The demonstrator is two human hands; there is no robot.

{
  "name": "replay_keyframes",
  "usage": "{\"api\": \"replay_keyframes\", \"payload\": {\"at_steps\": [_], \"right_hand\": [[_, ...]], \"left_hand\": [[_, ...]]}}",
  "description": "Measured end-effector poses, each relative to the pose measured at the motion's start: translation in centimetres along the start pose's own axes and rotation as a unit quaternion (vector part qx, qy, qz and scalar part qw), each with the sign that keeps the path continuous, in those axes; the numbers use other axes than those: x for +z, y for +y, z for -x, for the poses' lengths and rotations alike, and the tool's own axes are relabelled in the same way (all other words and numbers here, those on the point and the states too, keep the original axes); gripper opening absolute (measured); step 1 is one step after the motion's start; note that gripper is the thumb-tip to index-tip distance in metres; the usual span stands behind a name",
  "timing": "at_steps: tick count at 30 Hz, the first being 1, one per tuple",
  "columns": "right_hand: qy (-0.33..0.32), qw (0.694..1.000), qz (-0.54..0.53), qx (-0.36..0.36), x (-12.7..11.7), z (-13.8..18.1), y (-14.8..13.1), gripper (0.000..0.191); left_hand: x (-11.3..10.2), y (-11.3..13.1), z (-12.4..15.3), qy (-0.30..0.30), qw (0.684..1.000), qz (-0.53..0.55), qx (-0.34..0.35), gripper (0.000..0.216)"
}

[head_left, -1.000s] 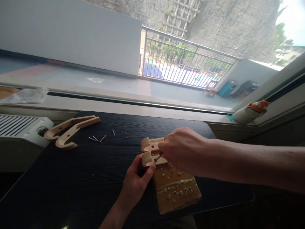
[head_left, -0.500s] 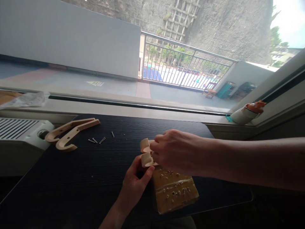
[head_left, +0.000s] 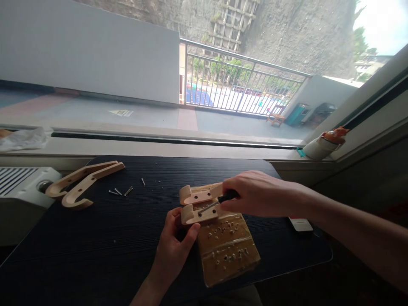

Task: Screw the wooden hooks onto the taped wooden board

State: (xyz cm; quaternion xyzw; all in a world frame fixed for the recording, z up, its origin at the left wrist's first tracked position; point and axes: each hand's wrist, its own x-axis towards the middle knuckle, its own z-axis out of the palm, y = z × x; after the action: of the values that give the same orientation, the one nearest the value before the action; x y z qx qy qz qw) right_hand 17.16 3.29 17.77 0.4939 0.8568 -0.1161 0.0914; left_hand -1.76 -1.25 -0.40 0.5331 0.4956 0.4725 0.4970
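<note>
My right hand [head_left: 244, 193] is closed round the dark handle of a screwdriver [head_left: 208, 208]. Its thin shaft slants down left, the tip at a hole in the nearer wooden hook [head_left: 207, 215]. That hook's curved end is gripped between the thumb and fingers of my left hand [head_left: 178, 236]. Just behind it lies a second wooden hook [head_left: 202, 195] with two dark holes. Both rest on a tape-wrapped brown block [head_left: 228, 246] pitted with small holes. My right hand hides the far ends of the hooks.
Two more wooden hooks [head_left: 79, 187] lie on the dark table [head_left: 95, 246] at the left. Several loose screws [head_left: 120, 192] are scattered between. A white card-like item [head_left: 300, 224] lies at the right, and a pale jar [head_left: 320, 146] leans on the windowsill.
My right hand has drawn back to the right, uncovering the hooks and the screwdriver's shaft. My left hand keeps its grip on the hook. The view has shifted slightly.
</note>
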Motion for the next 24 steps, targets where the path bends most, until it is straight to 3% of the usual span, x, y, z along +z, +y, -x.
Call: {"api": "replay_keyframes", "payload": {"at_steps": [4, 7, 10, 14, 20, 24], "right_hand": [[0.175, 0.965, -0.114, 0.16, 4.4, 2.9, 3.0, 0.022], [0.237, 0.923, -0.225, 0.203, 7.9, 3.3, 4.1, 0.027], [0.25, 0.888, -0.347, 0.171, 10.0, 2.5, 3.8, 0.03], [0.248, 0.852, -0.445, 0.12, 10.7, 1.9, 3.1, 0.022], [0.237, 0.845, -0.463, 0.122, 11.0, 2.2, 3.3, 0.015], [0.252, 0.838, -0.464, 0.136, 11.0, 1.9, 3.1, 0.019]], "left_hand": [[0.4, 0.5, 0.1, 0.002, 1.0, -0.015, -0.022, 0.048], [1.1, 1.2, 0.0, 0.028, 0.997, -0.055, -0.042, 0.067], [1.8, 1.6, -0.2, 0.044, 0.993, -0.095, -0.056, 0.07], [2.2, 1.6, -0.3, 0.057, 0.983, -0.153, -0.078, 0.05], [2.2, 1.6, -0.3, 0.048, 0.983, -0.168, -0.063, 0.034], [2.4, 2.0, -0.4, 0.042, 0.986, -0.156, -0.048, 0.036]]}}
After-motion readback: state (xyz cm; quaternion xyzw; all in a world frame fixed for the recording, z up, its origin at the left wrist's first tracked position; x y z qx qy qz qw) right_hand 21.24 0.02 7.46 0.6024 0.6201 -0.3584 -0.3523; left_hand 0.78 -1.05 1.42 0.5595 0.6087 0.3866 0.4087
